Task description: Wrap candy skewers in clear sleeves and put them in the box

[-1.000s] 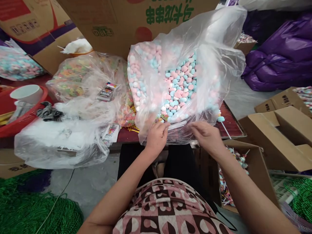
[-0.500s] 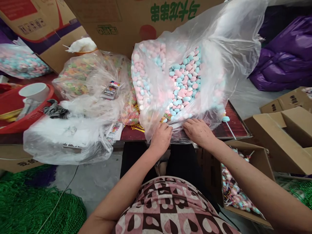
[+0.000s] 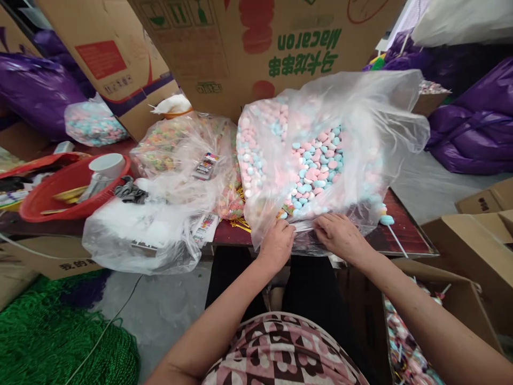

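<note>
A large clear plastic bag (image 3: pixel 371 125) lies open at the table's front, full of pink, blue and white round candies (image 3: pixel 318 168). At its near edge my left hand (image 3: pixel 277 243) is closed, fingers curled on the crumpled plastic. My right hand (image 3: pixel 341 234) is a short way to the right, likewise closed on the bag's edge. Thin white strips or sticks show between the hands; which they are I cannot tell. Right of the bag, a lollipop (image 3: pixel 387 220) with a blue candy and white stick lies at the table edge.
Left stand a bag of colourful gummies (image 3: pixel 168 141), a white plastic bag (image 3: pixel 132 235) and a red basket (image 3: pixel 44 206) holding a white cup (image 3: pixel 107 164). A tall cardboard box (image 3: pixel 240 69) backs the table (image 3: pixel 404 230). An open carton (image 3: pixel 452 289) of wrapped lollipops is below right.
The camera view has shifted left and up, so everything sits lower and further right. Both hands keep to the bag's near edge, with little visible movement.
</note>
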Tool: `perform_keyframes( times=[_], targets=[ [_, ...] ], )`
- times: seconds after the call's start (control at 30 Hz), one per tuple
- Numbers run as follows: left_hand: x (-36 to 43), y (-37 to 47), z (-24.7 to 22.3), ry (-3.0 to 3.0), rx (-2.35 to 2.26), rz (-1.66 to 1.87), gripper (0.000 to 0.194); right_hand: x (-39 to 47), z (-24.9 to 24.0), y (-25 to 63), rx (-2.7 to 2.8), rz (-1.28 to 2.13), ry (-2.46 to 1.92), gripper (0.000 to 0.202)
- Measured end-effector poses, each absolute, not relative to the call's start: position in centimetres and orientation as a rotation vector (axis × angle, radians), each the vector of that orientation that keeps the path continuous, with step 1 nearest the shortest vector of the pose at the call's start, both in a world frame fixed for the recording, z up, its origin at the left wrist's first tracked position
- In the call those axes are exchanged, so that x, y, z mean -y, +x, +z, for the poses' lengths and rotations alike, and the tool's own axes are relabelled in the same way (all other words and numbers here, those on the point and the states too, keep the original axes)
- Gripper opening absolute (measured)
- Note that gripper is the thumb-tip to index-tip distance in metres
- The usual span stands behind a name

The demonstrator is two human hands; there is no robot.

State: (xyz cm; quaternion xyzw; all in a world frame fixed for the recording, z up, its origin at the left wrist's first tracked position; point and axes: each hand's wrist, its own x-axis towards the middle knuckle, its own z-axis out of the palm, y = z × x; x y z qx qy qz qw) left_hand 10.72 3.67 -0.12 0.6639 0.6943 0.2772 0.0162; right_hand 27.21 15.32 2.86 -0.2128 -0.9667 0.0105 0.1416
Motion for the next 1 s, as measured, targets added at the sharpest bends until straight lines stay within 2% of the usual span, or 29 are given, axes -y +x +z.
perform_keyframes(
  times=[0.23, 0.43, 0.53, 0.7, 0.83, 0.93, 1.0],
  targets=[
    [-3.3, 10.3, 0.2, 1.942, -2.063, 1.143, 0.021, -15.3, 2.4, 27.7, 2.732, 0.158, -0.493, 0.023],
    [-2.7, 11.1, 1.3, 2.113, -2.188, 0.911, 0.025, -12.7, 4.5, 27.6, 2.696, 0.038, -0.505, 0.027],
    [-2.7, 11.0, 2.4, 2.190, -2.181, 0.866, 0.024, -12.4, 4.7, 28.2, 2.741, 0.117, -0.589, 0.032],
    [-2.8, 10.0, 3.3, 2.087, -2.160, 0.914, 0.027, -13.3, 4.3, 30.2, 2.639, 0.347, -0.839, 0.030],
    [-2.9, 10.8, 3.6, 2.156, -2.024, 0.926, 0.026, -11.8, 4.1, 29.5, 2.539, 0.652, -0.747, 0.029],
    [-3.3, 11.4, 4.2, 2.190, -1.924, 1.088, 0.024, -11.3, 3.8, 28.2, 2.472, 0.662, -0.779, 0.030],
    [-3.9, 11.1, 5.0, 2.224, -1.974, 1.256, 0.031, -11.9, 4.0, 27.9, 2.383, 0.666, -0.854, 0.030]
  ],
)
